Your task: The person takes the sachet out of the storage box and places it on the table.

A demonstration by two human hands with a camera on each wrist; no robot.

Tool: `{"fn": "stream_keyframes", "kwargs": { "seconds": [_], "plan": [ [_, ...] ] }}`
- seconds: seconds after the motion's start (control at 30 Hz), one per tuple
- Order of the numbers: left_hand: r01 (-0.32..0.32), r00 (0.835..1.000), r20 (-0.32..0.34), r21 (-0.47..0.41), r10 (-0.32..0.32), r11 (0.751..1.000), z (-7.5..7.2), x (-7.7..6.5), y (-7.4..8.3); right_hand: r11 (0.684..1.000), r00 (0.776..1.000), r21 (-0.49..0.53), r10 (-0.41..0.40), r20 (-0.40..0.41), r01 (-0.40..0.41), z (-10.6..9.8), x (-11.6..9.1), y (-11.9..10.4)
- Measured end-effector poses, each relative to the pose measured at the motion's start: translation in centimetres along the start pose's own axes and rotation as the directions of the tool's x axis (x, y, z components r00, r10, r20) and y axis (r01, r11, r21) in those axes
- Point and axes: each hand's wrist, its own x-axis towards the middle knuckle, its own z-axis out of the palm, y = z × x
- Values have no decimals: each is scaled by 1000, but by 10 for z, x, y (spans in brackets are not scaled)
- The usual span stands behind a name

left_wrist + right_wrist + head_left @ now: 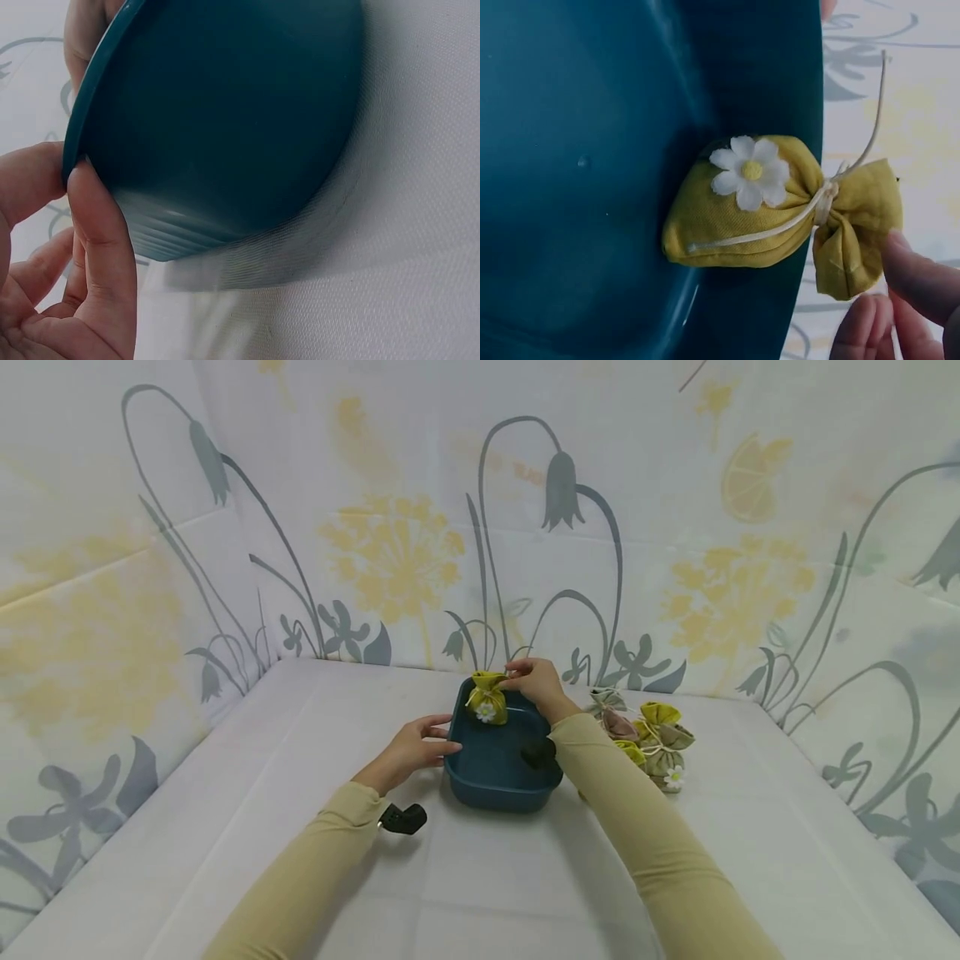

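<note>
A deep teal plastic basin (491, 768) stands on the table. My left hand (411, 747) pinches its left rim between thumb and finger, the other fingers loosely bent outside. At the basin's far end is a mustard-yellow drawstring pouch (487, 699) with a white cloth flower (750, 172) on its front and a pale cord round its neck. My right hand (538, 683) reaches over the basin from the right and pinches the edge of the pouch's gathered top. The pouch's body lies inside the basin wall, its ruffled top level with the rim.
Several more pouches in yellow, grey-green and dusty pink (651, 739) are grouped right of the basin, partly behind my right forearm. A black wrist camera (402, 818) hangs by my left sleeve. Behind the white-covered table (480, 893) hangs a flower-printed curtain (420, 460).
</note>
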Motion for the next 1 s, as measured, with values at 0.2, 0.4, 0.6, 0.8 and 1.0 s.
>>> {"fn": "stream_keyframes", "kwargs": {
  "seconds": [0.2,0.4,0.6,0.8,1.0],
  "plan": [
    [11,1000,7,14,-11,1000,1,-9,11,996,998,-61,61,34,-59,2,5,0],
    [5,1000,-16,10,-5,1000,1,-1,2,993,989,-58,104,105,-98,7,5,1],
    [7,1000,-16,12,-7,1000,2,-1,1,985,988,-165,79,133,-56,12,-5,0],
    [-5,1000,-19,6,5,1000,2,-1,1,984,987,-179,48,151,-20,11,-15,-3],
    [-12,1000,-20,8,13,1000,2,-2,0,994,986,-104,34,166,-17,5,-23,-4]
  ]
}}
